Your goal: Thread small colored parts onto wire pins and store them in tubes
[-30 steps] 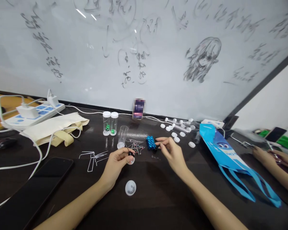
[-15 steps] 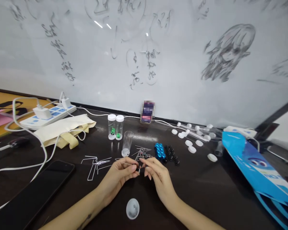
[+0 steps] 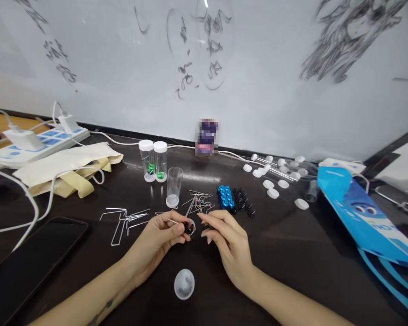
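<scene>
My left hand [image 3: 165,233] is closed, its fingertips pinching a small black part [image 3: 189,228]. A thin metal wire [image 3: 170,220] lies along those fingers, and something pale and round shows behind the part. Just to the right, my right hand [image 3: 229,242] is pinched round a small dark piece [image 3: 206,227], mostly hidden by the fingers. A narrow gap separates the two hands. Below them stands a small translucent cup [image 3: 184,284] with tiny dark bits inside. Beyond the fingertips lie a pile of thin metal pins [image 3: 199,201] and an uncapped clear tube [image 3: 174,183].
Blue knobs [image 3: 226,197] and black pieces [image 3: 244,201] lie in rows. Two capped tubes [image 3: 160,158] hold green parts. Bent metal rods [image 3: 122,222] and a phone [image 3: 37,267] lie left. White caps [image 3: 273,193] and a blue bag [image 3: 370,222] are right. A power strip [image 3: 47,140] stands back left.
The view has tilted downward, so the table sits higher in the picture. The black part in my left hand now shows more clearly. Both hands keep their pinch, close together.
</scene>
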The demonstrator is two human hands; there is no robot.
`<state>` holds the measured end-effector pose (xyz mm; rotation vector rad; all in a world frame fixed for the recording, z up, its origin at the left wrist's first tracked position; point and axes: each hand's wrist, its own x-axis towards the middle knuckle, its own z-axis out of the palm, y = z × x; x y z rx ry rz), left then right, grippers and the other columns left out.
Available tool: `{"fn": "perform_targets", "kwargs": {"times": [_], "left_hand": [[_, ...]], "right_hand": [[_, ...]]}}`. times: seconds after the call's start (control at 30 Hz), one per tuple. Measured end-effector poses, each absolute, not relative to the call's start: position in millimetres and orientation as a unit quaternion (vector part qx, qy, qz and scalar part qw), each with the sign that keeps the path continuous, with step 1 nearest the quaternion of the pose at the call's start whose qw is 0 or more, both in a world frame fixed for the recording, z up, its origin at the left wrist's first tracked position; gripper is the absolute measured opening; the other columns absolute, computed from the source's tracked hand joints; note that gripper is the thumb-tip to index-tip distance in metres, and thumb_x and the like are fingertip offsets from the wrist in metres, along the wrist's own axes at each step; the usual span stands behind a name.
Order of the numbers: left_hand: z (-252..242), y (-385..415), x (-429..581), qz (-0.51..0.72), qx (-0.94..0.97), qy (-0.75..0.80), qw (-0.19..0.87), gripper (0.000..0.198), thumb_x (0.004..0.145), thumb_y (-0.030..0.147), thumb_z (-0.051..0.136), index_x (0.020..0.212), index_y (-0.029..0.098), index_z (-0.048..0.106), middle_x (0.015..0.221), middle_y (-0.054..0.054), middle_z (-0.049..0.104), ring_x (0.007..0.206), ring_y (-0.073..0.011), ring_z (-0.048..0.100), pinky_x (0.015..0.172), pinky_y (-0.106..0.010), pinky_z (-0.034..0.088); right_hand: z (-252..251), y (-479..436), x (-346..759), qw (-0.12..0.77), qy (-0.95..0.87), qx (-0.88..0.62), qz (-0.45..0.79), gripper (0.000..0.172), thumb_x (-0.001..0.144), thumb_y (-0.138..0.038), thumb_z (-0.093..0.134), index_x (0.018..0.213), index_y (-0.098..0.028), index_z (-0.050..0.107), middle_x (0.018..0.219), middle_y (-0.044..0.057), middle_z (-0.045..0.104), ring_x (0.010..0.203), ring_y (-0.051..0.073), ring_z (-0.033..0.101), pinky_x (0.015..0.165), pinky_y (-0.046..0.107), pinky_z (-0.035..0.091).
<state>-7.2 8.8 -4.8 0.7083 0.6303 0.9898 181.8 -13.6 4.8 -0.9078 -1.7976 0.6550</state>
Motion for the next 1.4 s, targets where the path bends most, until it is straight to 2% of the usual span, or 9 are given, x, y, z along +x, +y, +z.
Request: {"fn": "perform_targets", "kwargs": {"times": [0.07, 0.27, 0.57, 1.03, 1.4], "left_hand": [[-3.5, 9.0, -7.6, 0.452, 0.326, 0.292, 0.777, 0.013, 0.071, 0.019, 0.079, 0.080, 0.013, 0.072, 0.068, 0.000, 0.070, 0.062, -0.0070, 0.065, 0.062, -0.012, 0.052], [0.4, 5.9, -8.5, 0.450, 0.311, 0.296, 0.783, 0.017, 0.066, 0.014, 0.081, 0.078, 0.014, 0.069, 0.076, -0.001, 0.072, 0.065, -0.0096, 0.068, 0.065, -0.016, 0.053], [-1.9, 6.4, -8.8, 0.443, 0.320, 0.287, 0.786, 0.013, 0.070, 0.013, 0.078, 0.080, 0.013, 0.069, 0.073, -0.001, 0.071, 0.064, -0.0087, 0.066, 0.065, -0.016, 0.052], [-0.3, 7.3, -7.8, 0.439, 0.326, 0.294, 0.784, 0.014, 0.069, 0.013, 0.079, 0.078, 0.013, 0.068, 0.074, 0.000, 0.071, 0.064, -0.0087, 0.066, 0.066, -0.017, 0.052], [2.4, 6.8, -9.7, 0.437, 0.345, 0.305, 0.772, 0.015, 0.067, 0.012, 0.080, 0.077, 0.014, 0.069, 0.072, 0.000, 0.072, 0.065, -0.0094, 0.066, 0.067, -0.019, 0.052]], "right_hand": [[5.6, -15.6, 181.8, 0.487, -0.753, -0.364, 0.250, 0.034, 0.092, -0.008, 0.052, 0.119, -0.026, 0.062, 0.100, 0.005, 0.057, 0.074, 0.013, 0.060, 0.067, 0.027, 0.052], [7.3, -18.2, 179.4, 0.517, -0.753, -0.342, 0.223, 0.022, 0.083, -0.006, 0.067, 0.098, -0.021, 0.066, 0.094, 0.004, 0.063, 0.079, 0.016, 0.062, 0.069, 0.028, 0.053], [7.1, -15.9, 179.3, 0.519, -0.757, -0.338, 0.209, 0.025, 0.082, -0.002, 0.066, 0.098, -0.021, 0.069, 0.098, 0.006, 0.064, 0.088, 0.019, 0.064, 0.077, 0.032, 0.054], [5.7, -16.0, 178.5, 0.513, -0.765, -0.343, 0.186, 0.027, 0.082, -0.002, 0.066, 0.099, -0.022, 0.069, 0.095, 0.005, 0.064, 0.084, 0.017, 0.064, 0.070, 0.031, 0.056], [7.2, -15.2, 179.6, 0.505, -0.754, -0.370, 0.200, 0.019, 0.081, -0.014, 0.070, 0.098, -0.024, 0.071, 0.086, 0.004, 0.068, 0.079, 0.019, 0.064, 0.069, 0.034, 0.055]]}}
